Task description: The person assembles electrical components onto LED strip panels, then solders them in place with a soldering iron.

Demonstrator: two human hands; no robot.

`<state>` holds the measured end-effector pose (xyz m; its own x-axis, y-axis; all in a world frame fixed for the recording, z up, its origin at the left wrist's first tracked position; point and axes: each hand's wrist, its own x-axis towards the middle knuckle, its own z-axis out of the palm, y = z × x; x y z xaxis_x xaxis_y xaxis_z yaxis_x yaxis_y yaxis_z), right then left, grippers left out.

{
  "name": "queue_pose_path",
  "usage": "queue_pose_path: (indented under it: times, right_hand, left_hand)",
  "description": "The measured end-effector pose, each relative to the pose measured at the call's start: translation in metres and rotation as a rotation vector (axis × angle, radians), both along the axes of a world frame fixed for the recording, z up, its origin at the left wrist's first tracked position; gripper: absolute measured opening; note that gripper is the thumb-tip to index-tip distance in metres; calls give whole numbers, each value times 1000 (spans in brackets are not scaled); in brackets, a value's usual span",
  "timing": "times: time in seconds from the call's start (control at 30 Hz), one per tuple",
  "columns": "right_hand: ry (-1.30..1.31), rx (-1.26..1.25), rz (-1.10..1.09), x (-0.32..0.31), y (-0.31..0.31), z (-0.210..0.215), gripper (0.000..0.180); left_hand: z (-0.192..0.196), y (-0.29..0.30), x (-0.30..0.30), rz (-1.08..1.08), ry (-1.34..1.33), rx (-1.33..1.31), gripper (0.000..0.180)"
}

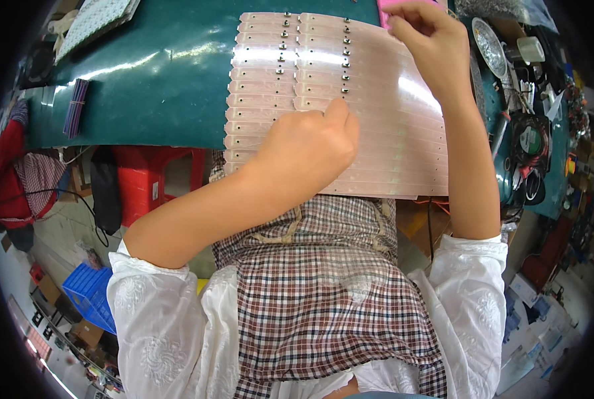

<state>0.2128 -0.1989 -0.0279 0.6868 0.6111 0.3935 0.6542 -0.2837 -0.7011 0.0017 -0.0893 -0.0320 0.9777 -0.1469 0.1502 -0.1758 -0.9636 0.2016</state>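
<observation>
A wide pale-pink panel of joined long strips point(390, 143) lies on the green table and overhangs its near edge above my lap. Small dark metal pieces point(346, 50) stand in two columns on its upper strips; lower strips show bare holes in the left column. My left hand point(310, 146) rests over the middle of the panel, fingers curled and pressed together just below the right column. Whatever they hold is hidden. Beyond the panel's far right corner, my right hand point(433, 46) is at a bright pink container point(382, 18), its fingertips pinched; anything between them is too small to make out.
A rubber-banded bundle of dark strips point(76, 108) and a stack of pale sheets point(97, 23) lie on the left of the green table point(170, 100). At right are a metal dish point(489, 46), tools and cables. A red stool point(140, 183) stands below.
</observation>
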Motion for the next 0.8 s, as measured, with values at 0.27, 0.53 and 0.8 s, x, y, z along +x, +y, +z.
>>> queue_pose_path:
  times: [0.27,0.53,0.8]
  right_hand:
    - [721,-58,71,-49,-47,11,19]
    - [583,-230,180,-97,-57,15,13]
    - [426,-332,212,-112,-53,10,9]
  left_hand:
    - [9,42,27,107,-150,-365,11]
    - [-12,85,158,167,-281,-262,13]
    - [-36,90,186,108,-268,-14,11]
